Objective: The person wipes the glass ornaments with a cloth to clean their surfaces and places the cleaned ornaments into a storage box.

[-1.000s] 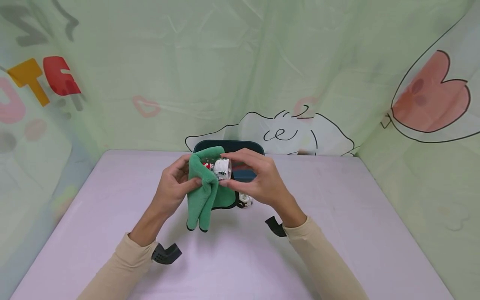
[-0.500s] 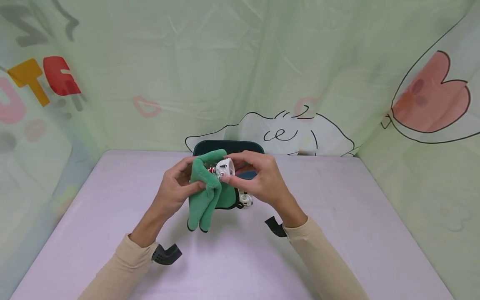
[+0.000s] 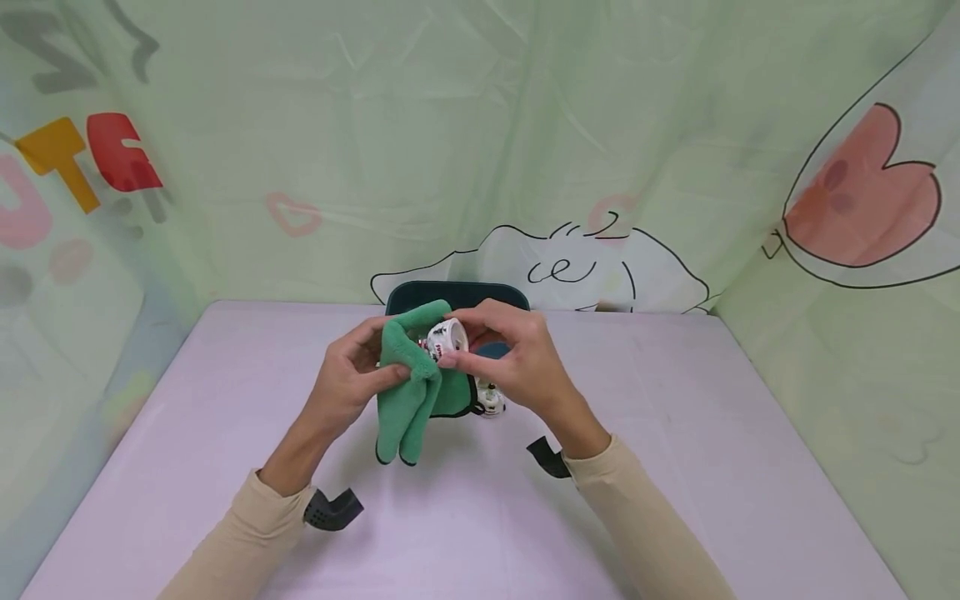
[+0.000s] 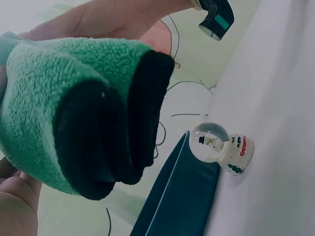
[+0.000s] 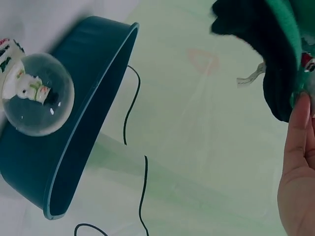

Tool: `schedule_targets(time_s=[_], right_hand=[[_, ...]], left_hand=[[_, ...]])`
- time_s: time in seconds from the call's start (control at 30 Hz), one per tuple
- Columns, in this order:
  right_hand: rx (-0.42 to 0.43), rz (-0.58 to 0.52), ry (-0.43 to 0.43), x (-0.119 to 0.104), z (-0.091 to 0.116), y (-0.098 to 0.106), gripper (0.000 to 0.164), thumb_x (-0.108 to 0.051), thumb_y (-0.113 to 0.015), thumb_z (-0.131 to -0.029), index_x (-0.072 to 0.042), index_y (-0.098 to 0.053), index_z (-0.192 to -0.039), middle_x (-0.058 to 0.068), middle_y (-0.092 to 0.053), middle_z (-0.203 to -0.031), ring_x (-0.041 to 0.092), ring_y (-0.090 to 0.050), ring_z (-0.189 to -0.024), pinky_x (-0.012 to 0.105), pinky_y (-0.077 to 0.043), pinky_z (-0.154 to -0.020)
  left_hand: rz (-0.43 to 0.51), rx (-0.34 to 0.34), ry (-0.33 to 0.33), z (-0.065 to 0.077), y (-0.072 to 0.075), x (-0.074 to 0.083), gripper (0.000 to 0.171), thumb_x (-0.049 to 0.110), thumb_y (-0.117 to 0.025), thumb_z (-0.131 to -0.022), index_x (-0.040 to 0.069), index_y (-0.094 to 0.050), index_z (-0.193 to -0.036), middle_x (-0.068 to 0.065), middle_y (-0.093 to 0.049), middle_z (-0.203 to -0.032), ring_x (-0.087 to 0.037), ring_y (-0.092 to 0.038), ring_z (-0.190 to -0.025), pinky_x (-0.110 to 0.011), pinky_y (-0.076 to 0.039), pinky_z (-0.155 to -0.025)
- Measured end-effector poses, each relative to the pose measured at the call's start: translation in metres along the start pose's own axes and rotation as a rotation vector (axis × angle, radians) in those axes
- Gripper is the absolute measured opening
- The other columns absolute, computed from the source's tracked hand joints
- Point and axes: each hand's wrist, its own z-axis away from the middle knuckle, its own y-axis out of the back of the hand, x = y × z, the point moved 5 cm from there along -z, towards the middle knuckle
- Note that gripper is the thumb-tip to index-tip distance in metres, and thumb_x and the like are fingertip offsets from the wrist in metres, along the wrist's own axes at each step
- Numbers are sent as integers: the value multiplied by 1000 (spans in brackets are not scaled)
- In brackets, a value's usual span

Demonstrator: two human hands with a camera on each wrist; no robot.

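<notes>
In the head view my left hand point(image 3: 354, 367) holds a folded green cloth point(image 3: 405, 408) with dark edging, its thumb in front and other fingers mostly hidden behind. The cloth wraps around the glass ball of a snow globe, covering most of it. My right hand point(image 3: 517, 346) pinches that snow globe's white base point(image 3: 447, 337) between thumb and fingers, and the base points right. In the right wrist view, a bit of red figure point(image 5: 307, 61) shows beside the cloth point(image 5: 283, 73). The left wrist view is largely filled by the cloth point(image 4: 93, 113).
A second snow globe point(image 4: 209, 142), with a snowman inside and a white base, stands upright on the table in front of a dark teal bin point(image 5: 98, 54). The pale table point(image 3: 675, 467) meets printed curtains point(image 3: 360, 167) at the back and sides.
The snow globe's base has turned in my right fingers, so red lettering and its underside show more. The cloth and left hand have shifted slightly right. The second globe and bin stay put.
</notes>
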Motion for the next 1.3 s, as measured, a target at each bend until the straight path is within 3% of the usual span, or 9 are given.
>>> schedule_targets(time_s=[0.3,0.67,0.87,1.07,1.2,1.3], right_hand=[[-83,-12,43,-5,0,-5,55,-3,-88,-77,-3,-68,-129,4,-65,-107,15,-67,-93,30,-60,-84],[-133,56,154,-7,0,-4,57,-5,-88,-77,-5,-68,-131,5,-66,-123,19,-62,-115,33,-56,-93],[-136,59,242,-10,-1,-2,53,0,-86,-78,-3,-68,-128,9,-66,-126,23,-62,-119,32,-54,-97],[-197,104,321,-12,-2,3,52,3,-81,-83,-2,-66,-133,12,-64,-133,25,-59,-125,31,-53,-98],[-213,115,316,-13,-4,6,54,5,-79,-84,-2,-64,-135,13,-63,-134,24,-60,-124,29,-54,-96],[-183,58,257,-11,-4,6,58,7,-80,-81,1,-61,-136,14,-62,-133,24,-60,-123,31,-55,-97]], left_hand=[[10,9,-33,0,5,2,47,-7,-73,-87,-7,-57,-131,-3,-66,-115,-15,-63,-100,-24,-57,-84],[54,40,-4,0,8,1,46,-7,-70,-88,10,-62,-129,-3,-66,-117,-16,-62,-105,-26,-54,-88],[91,15,3,0,8,-1,42,-2,-68,-91,7,-60,-131,-4,-66,-115,-15,-64,-102,-25,-56,-86],[57,9,66,-1,9,-1,40,0,-64,-94,0,-57,-133,-2,-67,-114,-14,-65,-100,-25,-56,-84],[17,13,96,-1,10,0,46,2,-64,-94,-6,-52,-138,-1,-67,-118,-15,-65,-103,-25,-56,-87],[27,21,98,-1,10,-1,47,3,-66,-95,-6,-51,-138,-1,-68,-117,-14,-66,-103,-25,-57,-86]])
